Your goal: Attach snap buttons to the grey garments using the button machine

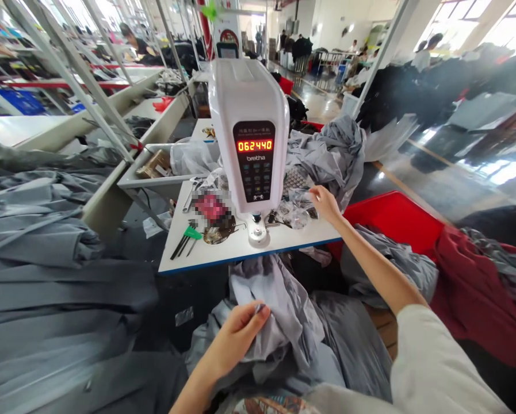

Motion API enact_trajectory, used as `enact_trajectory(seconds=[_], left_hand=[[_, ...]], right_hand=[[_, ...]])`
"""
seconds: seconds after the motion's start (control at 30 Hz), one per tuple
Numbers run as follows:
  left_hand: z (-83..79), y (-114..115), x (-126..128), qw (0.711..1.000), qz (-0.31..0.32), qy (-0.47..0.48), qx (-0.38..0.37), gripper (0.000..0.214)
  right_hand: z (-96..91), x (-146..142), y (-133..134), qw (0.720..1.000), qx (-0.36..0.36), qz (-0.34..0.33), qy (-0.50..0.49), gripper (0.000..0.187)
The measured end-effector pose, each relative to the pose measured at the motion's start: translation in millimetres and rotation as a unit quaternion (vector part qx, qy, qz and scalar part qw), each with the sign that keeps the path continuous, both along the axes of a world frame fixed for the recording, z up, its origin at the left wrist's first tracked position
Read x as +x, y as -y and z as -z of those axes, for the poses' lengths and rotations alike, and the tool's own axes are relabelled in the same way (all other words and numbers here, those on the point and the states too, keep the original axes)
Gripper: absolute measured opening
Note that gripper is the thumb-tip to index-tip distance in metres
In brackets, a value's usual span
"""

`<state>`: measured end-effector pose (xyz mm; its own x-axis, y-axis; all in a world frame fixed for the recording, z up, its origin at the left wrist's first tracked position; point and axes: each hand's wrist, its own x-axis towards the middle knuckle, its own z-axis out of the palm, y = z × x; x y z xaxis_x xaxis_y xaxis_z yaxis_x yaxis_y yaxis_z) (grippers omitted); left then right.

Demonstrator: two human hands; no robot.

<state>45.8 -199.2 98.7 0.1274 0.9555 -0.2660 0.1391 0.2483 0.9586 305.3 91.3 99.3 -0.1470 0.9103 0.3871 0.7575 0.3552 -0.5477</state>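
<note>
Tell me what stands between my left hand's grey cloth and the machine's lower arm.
The tabletop's blue front edge crosses between the left hand, which pinches the grey cloth, and the machine's lower arm; beyond cloth folds, nothing else visibly stands there.

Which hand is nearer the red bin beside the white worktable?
Right: the right hand is over the white worktable, left of the red bin; the left hand pinches gray fabric farther left.

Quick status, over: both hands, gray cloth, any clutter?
Left hand pinching gray cloth. Right hand at clear plastic bags, grip unclear. Cloth bunched in front of tabletop. Tools and bags flank machine.
</note>
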Motion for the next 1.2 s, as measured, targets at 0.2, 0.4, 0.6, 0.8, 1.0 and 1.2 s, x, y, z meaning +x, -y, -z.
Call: enact_trajectory(seconds=[0.2, 0.4, 0.6, 0.8, 1.0, 1.2], left_hand=[[0.6, 8, -4, 0.998, 0.03, -0.054, 0.017, 0.054], [-5.2, 5, -9, 0.996, 0.079, -0.043, 0.009, 0.055], [-10.0, 2, -6, 0.991, 0.129, -0.039, 0.007, 0.051], [-16.1, 2, -6, 0.987, 0.157, -0.036, 0.015, 0.047], [-15.4, 1, -2, 0.987, 0.153, -0.033, 0.03, 0.046], [-15.8, 2, 3, 0.987, 0.16, -0.016, 0.018, 0.046]], right_hand=[[9.9, -7, -80, 0.929, -0.17, -0.104, 0.311, 0.014], [23.3, -12, -89, 0.921, -0.178, -0.095, 0.332, 0.011], [17.5, -10, -81, 0.934, -0.17, -0.084, 0.304, 0.015], [6.2, -7, -60, 0.981, -0.104, 0.007, 0.161, 0.021], [14.0, -41, 13, 0.992, -0.003, -0.023, -0.125, 0.022], [44.5, -103, 66, 0.96, -0.152, -0.178, -0.155, 0.019]])
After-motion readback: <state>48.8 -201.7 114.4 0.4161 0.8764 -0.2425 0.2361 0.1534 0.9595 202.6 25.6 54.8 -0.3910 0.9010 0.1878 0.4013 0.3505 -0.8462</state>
